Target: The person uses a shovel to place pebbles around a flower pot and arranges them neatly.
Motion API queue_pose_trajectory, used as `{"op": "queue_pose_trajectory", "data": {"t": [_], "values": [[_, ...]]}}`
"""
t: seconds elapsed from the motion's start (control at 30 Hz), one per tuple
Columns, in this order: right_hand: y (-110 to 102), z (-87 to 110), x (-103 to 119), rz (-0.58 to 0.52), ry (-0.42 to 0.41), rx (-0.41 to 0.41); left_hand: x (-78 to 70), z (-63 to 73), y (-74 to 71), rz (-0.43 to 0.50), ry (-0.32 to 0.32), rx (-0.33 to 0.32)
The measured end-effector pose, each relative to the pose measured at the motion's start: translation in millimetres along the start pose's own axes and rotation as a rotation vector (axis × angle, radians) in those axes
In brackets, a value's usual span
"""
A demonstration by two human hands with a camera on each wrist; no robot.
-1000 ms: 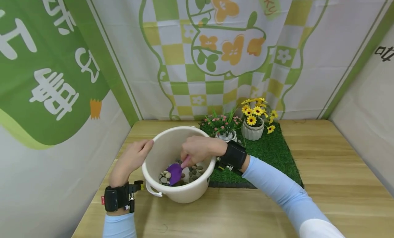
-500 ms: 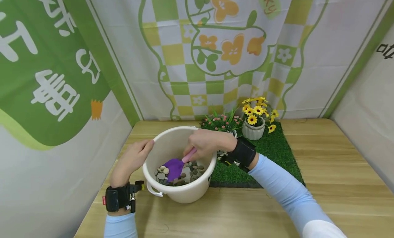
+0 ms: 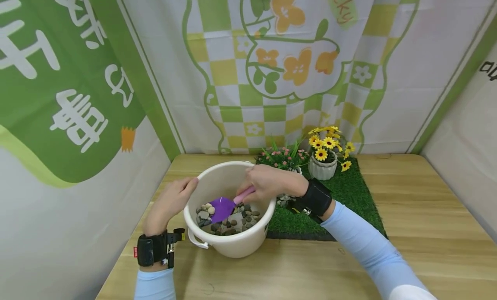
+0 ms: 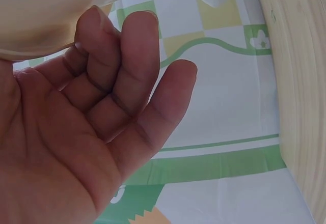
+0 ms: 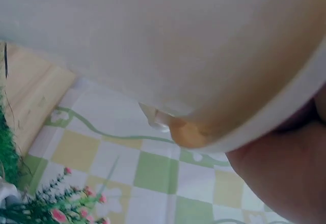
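Observation:
A cream bucket (image 3: 240, 247) stands on the table with several pebbles (image 3: 248, 218) in its bottom. My left hand (image 3: 170, 204) grips its left rim, thumb over the edge; in the left wrist view the fingers (image 4: 137, 56) curl loosely beneath the rim. Inside the bucket, my right hand (image 3: 268, 182) holds a toy shovel by its pink handle (image 3: 244, 195). The purple blade (image 3: 222, 210) lies among the pebbles, with pale and grey stones at its left end. The right wrist view mostly shows the bucket's outer wall (image 5: 112, 46), with part of the right hand (image 5: 285, 173) beyond the rim.
Behind and right of the bucket lies a green turf mat (image 3: 351, 205). On it stand a pot of yellow flowers (image 3: 323, 166) and a pink-flowered plant (image 3: 283, 157), partly behind my right hand. Printed cloth (image 3: 252, 114) hangs along the table's back edge.
My right hand has moved right and slightly up, drawing the shovel's handle along. The blade has shifted back within the bucket. The left hand keeps its hold on the rim.

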State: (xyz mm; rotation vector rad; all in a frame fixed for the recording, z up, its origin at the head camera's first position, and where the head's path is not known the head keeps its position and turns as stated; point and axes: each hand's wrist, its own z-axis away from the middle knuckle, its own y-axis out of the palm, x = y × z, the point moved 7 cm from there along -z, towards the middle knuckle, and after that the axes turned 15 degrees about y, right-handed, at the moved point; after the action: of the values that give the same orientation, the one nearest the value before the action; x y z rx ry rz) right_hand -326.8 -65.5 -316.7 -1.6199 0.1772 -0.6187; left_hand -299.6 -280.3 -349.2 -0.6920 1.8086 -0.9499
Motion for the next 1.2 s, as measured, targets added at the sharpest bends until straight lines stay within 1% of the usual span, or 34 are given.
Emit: {"op": "queue_pose_trajectory", "data": {"t": [0.13,0.2,0.3,0.37,0.5,0.6,0.73,0.87,0.97,1.13,1.2], "values": [[-5.9,8.3,1.7,-0.027,-0.025,-0.068,-1.1,-1.2,1.3,0.001,0.003,-0.007],[-7.3,11.9,2.6,-0.053,-0.044,-0.085,-1.5,-1.5,1.8,-0.003,0.008,-0.006],[-7.7,15.9,2.0,-0.060,-0.056,-0.104,-2.3,-1.3,2.5,-0.004,0.007,0.002],[-8.7,17.9,2.3,-0.031,-0.063,-0.127,-2.6,-1.3,3.0,-0.005,0.008,0.009],[-13.9,19.6,5.3,0.058,-0.071,-0.210,-1.3,-1.4,3.4,0.004,-0.003,0.013],[-17.3,18.5,7.5,0.075,-0.058,-0.246,0.8,-0.8,3.9,0.005,-0.009,0.011],[-18.9,18.1,6.4,0.084,-0.022,-0.237,1.0,-0.6,3.5,0.000,-0.010,0.005],[-22.8,21.1,6.3,0.086,-0.032,-0.234,1.8,0.0,3.4,-0.004,-0.018,0.005],[-28.8,25.2,5.8,0.062,-0.026,-0.229,3.6,0.8,3.4,-0.009,-0.028,0.008],[-39.8,34.4,0.9,-0.004,0.040,-0.204,3.6,1.0,2.1,-0.012,-0.035,0.009],[-43.8,38.4,-0.6,-0.031,0.055,-0.200,3.5,1.0,1.6,-0.015,-0.035,0.008]]}}
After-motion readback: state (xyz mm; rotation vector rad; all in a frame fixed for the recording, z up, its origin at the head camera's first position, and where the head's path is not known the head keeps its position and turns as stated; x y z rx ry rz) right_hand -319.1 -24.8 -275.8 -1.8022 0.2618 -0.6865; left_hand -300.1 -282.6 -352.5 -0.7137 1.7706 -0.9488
